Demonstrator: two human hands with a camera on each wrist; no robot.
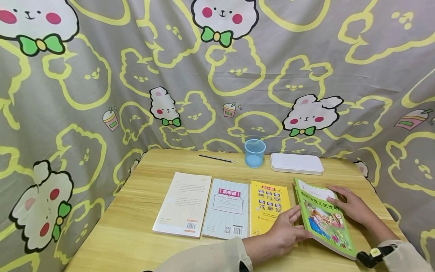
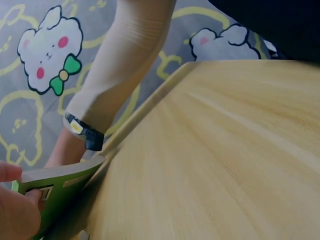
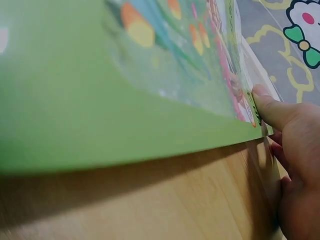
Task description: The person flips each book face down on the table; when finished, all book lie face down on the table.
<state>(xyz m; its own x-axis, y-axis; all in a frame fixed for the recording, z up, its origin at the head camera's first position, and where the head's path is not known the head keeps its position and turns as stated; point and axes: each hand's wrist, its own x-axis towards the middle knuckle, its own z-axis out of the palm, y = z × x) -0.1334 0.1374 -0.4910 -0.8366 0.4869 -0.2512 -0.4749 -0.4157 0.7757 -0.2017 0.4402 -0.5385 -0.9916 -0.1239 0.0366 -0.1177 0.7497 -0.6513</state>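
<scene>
A green book (image 1: 326, 223) with an illustrated cover is held tilted over the right side of the table, its left edge raised. My left hand (image 1: 283, 232) grips its left edge, thumb on one side and fingers on the other. On the opposite edge, my right hand (image 1: 353, 207) holds it near the upper corner. In the right wrist view the right thumb (image 3: 270, 107) lies on the cover (image 3: 75, 110) and the other fingers go under it. The left wrist view shows the book's underside (image 2: 65, 192) lifted off the wood. Left of it lies a yellow book (image 1: 268, 215), partly hidden by my left hand.
A pale blue book (image 1: 225, 215) and a cream book (image 1: 183, 204) lie in a row left of the yellow one. Along the back are a pencil (image 1: 217, 158), a blue translucent cup (image 1: 255, 155) and a white case (image 1: 296, 162). A patterned curtain (image 1: 190, 75) surrounds the table.
</scene>
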